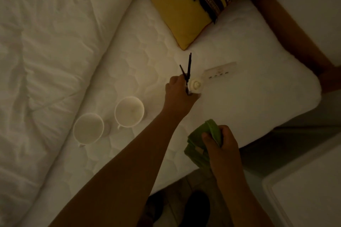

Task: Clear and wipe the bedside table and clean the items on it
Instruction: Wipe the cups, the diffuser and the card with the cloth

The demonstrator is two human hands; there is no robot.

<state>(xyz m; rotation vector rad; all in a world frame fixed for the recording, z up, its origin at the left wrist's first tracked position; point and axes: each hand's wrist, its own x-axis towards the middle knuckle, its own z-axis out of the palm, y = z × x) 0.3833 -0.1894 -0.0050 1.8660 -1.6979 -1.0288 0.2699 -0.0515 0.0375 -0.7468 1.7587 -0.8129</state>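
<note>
White quilted mattress (pixel 230 101) gives underfoot, so lower the small white reed-diffuser bottle (pixel 196 86) your left hand (pixel 178 94) clamps upright at three o'clock of the two white cups (pixel 129 111), right hand (pixel 221 143) gripping the green cloth (pixel 201 145).

On the bed (pixel 147 57), the left hand (pixel 178 94) grips dark sticks (pixel 188 69) beside a white bottle (pixel 196 86), while the right hand (pixel 223 145) clutches a green cloth (pixel 201 145) near two cups (pixel 129 111).

We see a green cloth (pixel 201 145) and two white cups (pixel 129 111). A yellow pillow (pixel 177 11) carries a dark geometric band.
</note>
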